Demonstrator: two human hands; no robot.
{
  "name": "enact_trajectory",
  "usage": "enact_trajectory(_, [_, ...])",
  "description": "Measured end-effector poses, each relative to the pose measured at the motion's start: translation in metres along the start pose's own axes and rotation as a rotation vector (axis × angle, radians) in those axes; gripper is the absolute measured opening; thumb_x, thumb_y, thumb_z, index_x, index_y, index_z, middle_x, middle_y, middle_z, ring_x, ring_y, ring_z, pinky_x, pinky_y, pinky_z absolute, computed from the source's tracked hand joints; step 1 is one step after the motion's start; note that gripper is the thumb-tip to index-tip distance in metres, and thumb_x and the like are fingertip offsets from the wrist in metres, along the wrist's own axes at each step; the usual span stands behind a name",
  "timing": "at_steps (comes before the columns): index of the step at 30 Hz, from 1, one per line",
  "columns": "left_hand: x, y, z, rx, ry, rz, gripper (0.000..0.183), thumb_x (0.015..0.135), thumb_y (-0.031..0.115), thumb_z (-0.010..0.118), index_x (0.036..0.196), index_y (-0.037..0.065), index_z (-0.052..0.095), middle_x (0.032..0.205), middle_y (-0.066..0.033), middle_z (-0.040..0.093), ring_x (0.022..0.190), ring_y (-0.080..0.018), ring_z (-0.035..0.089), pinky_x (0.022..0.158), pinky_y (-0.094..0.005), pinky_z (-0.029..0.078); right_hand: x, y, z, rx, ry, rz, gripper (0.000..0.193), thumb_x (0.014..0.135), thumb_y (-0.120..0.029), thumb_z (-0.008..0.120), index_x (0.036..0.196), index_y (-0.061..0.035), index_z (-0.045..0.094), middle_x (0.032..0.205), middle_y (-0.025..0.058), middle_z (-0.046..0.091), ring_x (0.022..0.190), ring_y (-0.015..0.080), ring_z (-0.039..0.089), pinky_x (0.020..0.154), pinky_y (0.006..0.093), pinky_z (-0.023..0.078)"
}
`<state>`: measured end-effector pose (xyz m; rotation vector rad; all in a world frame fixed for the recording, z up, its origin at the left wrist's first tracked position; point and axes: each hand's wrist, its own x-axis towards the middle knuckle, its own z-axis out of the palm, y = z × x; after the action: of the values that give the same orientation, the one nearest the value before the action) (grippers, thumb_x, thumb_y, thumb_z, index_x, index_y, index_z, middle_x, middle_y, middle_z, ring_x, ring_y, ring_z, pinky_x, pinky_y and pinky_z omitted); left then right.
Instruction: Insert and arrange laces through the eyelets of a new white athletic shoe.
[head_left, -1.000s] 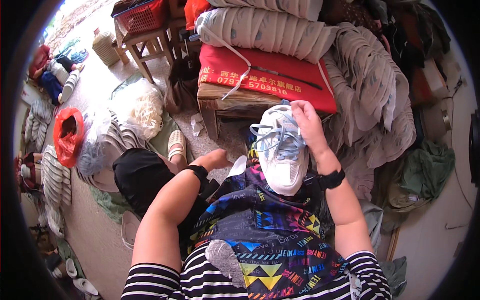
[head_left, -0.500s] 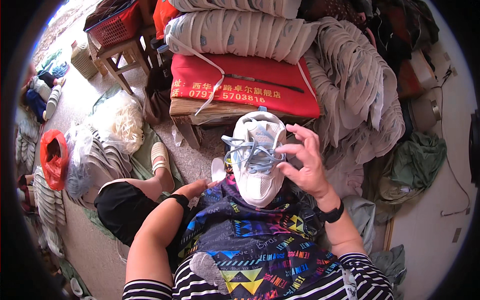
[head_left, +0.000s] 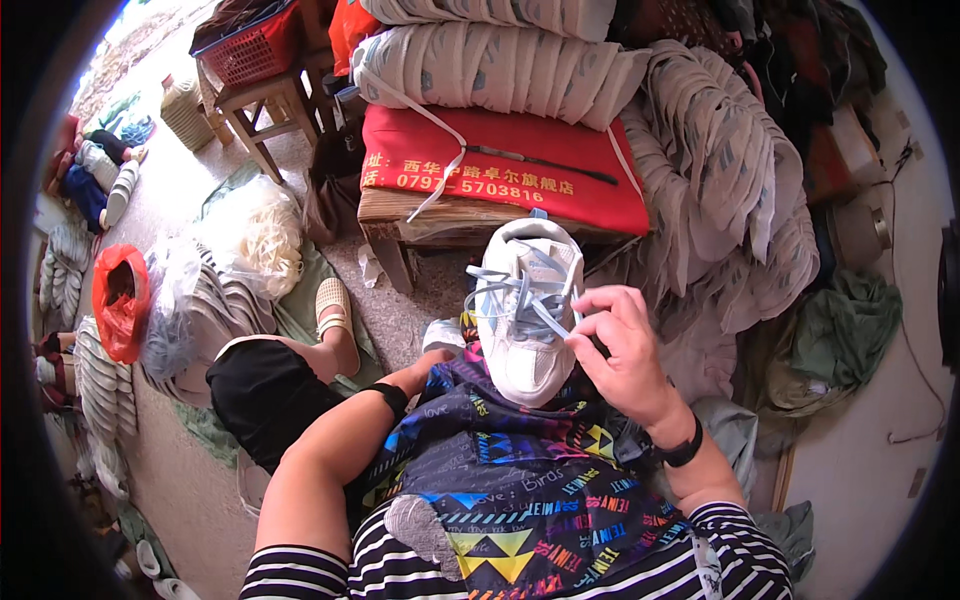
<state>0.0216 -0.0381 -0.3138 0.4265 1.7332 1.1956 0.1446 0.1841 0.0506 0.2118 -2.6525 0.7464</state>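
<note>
Head view, looking down: a white sneaker [head_left: 527, 315] is propped toe-up on a lap covered by a dark, brightly patterned cloth [head_left: 500, 480], close to the cloth's far edge. Pale blue laces [head_left: 520, 295] are criss-crossed loosely over its tongue.

The right hand [head_left: 622, 350] is closed in a pinch on a lace strand at the shoe's right side, fingers curled. The left hand is hidden beneath the shoe and the cloth; only the forearm [head_left: 330, 450], with a dark wristband, is seen reaching under, so its grip cannot be told, though the shoe is probably being steadied from below.

Beyond the knees, a red cushion [head_left: 500, 165] lies on a wooden stool [head_left: 420, 225], with stacked white insoles [head_left: 500, 60] above it.

For neat lacing, each strand would best be drawn flat and evenly snug, with the shoe kept firmly braced.
</note>
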Motion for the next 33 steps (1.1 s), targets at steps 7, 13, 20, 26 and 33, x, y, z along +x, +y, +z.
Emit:
enact_trajectory(7, [0.009, 0.015, -0.006, -0.030, 0.126, -0.030, 0.035, 0.089, 0.028, 0.062, 0.106, -0.002, 0.067, 0.101, -0.0119, 0.069, 0.091, -0.0183, 0.063, 0.078, -0.0363, 0.050, -0.016, 0.001, 0.004, 0.038, -0.004, 0.175, 0.013, 0.078, -0.002, 0.069, 0.087, -0.0031, 0.060, 0.107, 0.0118, 0.057, 0.101, 0.0309, 0.052, 0.089, 0.0393, 0.042])
enact_trajectory(13, [-0.014, 0.072, -0.028, -0.499, -0.034, -0.284, 0.042, 0.095, 0.041, 0.047, 0.103, 0.004, 0.066, 0.095, -0.0039, 0.065, 0.079, -0.0184, 0.057, 0.072, -0.0312, 0.045, -0.033, 0.010, 0.011, 0.281, 0.086, 0.433, 0.025, 0.085, 0.000, 0.063, 0.109, -0.0005, 0.056, 0.124, 0.0134, 0.053, 0.105, 0.0221, 0.058, 0.084, 0.0323, 0.051])
enact_trajectory(20, [-0.026, 0.083, -0.028, -0.511, 0.042, -0.264, 0.048, 0.094, 0.047, 0.057, 0.110, 0.002, 0.060, 0.094, -0.0070, 0.066, 0.076, -0.0181, 0.061, 0.069, -0.0331, 0.049, -0.034, 0.010, 0.003, 0.368, 0.113, 0.462, 0.016, 0.089, -0.002, 0.060, 0.105, -0.0006, 0.059, 0.120, 0.0101, 0.056, 0.102, 0.0143, 0.058, 0.084, 0.0280, 0.049])
enact_trajectory(26, [0.003, 0.052, -0.020, -0.001, 0.116, -0.213, 0.056, 0.081, 0.053, 0.071, 0.095, -0.001, 0.072, 0.090, -0.0103, 0.070, 0.081, -0.0183, 0.065, 0.075, -0.0296, 0.051, -0.017, -0.003, 0.011, 0.335, 0.093, 0.297, 0.013, 0.086, 0.003, 0.061, 0.099, -0.0005, 0.060, 0.110, 0.0108, 0.059, 0.095, 0.0192, 0.061, 0.080, 0.0286, 0.051])
enact_trajectory(33, [0.003, 0.037, -0.017, 0.203, -0.015, -0.098, 0.059, 0.082, 0.054, 0.068, 0.104, -0.001, 0.072, 0.099, -0.0144, 0.072, 0.096, -0.0209, 0.067, 0.087, -0.0321, 0.049, -0.007, -0.013, 0.019, 0.260, 0.061, 0.230, 0.011, 0.085, 0.002, 0.062, 0.095, -0.0014, 0.061, 0.104, 0.0119, 0.062, 0.097, 0.0261, 0.061, 0.086, 0.0339, 0.048])
